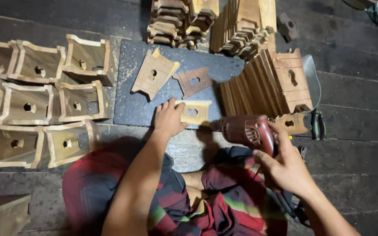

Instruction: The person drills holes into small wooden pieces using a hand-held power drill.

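Wooden panel (193, 112) is lying flat at frame centre, long axis sideways, the left hand (169, 118) pressing its left end while the right hand (285, 164) is gripping the drill (246, 131) pointing leftward at it.

Pale notched wooden plate (194, 112), centre hole, flat on dark slab, dark-red drill (246, 131) perhaps touching

Both forearms are bare, without sleeves; a red, green and dark plaid cloth wrap (189, 205) covers the lap.
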